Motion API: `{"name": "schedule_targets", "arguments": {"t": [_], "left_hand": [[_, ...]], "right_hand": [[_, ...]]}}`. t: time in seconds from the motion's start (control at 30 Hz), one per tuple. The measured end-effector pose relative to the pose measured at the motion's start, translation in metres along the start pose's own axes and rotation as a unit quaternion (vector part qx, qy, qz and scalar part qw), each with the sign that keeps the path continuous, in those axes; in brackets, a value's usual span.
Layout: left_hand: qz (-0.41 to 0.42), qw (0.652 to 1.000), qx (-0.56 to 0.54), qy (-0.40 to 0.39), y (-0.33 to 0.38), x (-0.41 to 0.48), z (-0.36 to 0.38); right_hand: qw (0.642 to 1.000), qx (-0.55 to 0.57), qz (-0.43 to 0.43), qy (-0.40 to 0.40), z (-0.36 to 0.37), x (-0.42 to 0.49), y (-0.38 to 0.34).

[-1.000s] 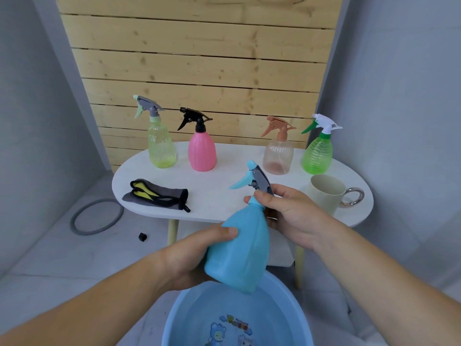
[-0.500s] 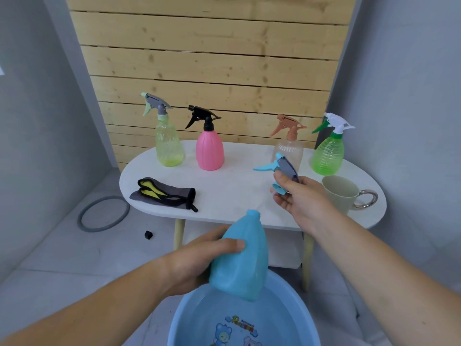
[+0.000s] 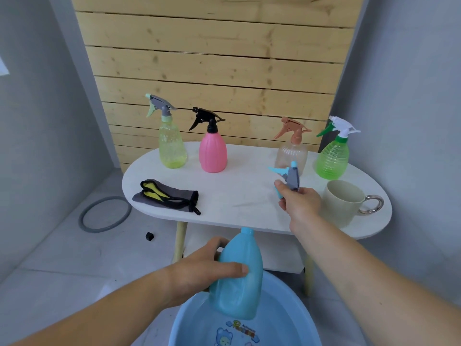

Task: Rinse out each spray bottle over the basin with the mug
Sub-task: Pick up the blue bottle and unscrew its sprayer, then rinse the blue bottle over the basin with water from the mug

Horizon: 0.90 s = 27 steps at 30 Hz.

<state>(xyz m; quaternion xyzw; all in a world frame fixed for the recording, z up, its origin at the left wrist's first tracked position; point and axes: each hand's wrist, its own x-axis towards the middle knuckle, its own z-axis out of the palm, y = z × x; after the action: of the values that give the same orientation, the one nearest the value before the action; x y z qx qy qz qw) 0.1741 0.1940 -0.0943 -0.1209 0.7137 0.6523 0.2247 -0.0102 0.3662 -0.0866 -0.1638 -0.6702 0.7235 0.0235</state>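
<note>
My left hand (image 3: 207,269) grips the blue bottle (image 3: 239,278), upright and uncapped, over the blue basin (image 3: 189,323). Over the white table (image 3: 239,193), my right hand (image 3: 299,202) holds the bottle's blue and grey spray head (image 3: 289,177), detached from the bottle. A cream mug (image 3: 343,199) with a metal handle stands just right of that hand. At the back of the table stand a yellow-green bottle (image 3: 172,146), a pink bottle (image 3: 212,152), a clear bottle with an orange head (image 3: 290,152) and a green bottle (image 3: 333,157).
A grey and yellow pouch (image 3: 166,197) lies on the table's left part. On the floor to the left lie a grey ring (image 3: 104,214) and a small black cube (image 3: 149,236). A wooden slat wall stands behind the table. A lower shelf sits under the tabletop.
My right hand unscrewed the spray head from the blue bottle and carried it up and right over the table. The left hand keeps the bottle over the basin.
</note>
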Motion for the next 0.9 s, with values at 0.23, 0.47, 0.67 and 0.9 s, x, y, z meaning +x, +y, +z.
{"name": "schedule_targets", "arguments": {"t": [0.23,0.47,0.67,0.9], "left_hand": [[0.012,1.0,0.014,0.005,0.002,0.003,0.0],[0.008,1.0,0.017,-0.004,0.001,0.005,0.004],[0.011,1.0,0.02,0.0,0.002,0.007,0.004],[0.025,0.999,0.017,0.008,0.009,0.009,0.011]], "right_hand": [[0.957,-0.274,-0.087,-0.019,-0.005,0.006,0.014],[0.919,-0.376,-0.118,-0.012,-0.001,0.007,0.019],[0.881,-0.444,-0.159,-0.047,0.001,0.007,0.017],[0.896,-0.404,-0.157,-0.099,-0.009,0.002,0.011]]}}
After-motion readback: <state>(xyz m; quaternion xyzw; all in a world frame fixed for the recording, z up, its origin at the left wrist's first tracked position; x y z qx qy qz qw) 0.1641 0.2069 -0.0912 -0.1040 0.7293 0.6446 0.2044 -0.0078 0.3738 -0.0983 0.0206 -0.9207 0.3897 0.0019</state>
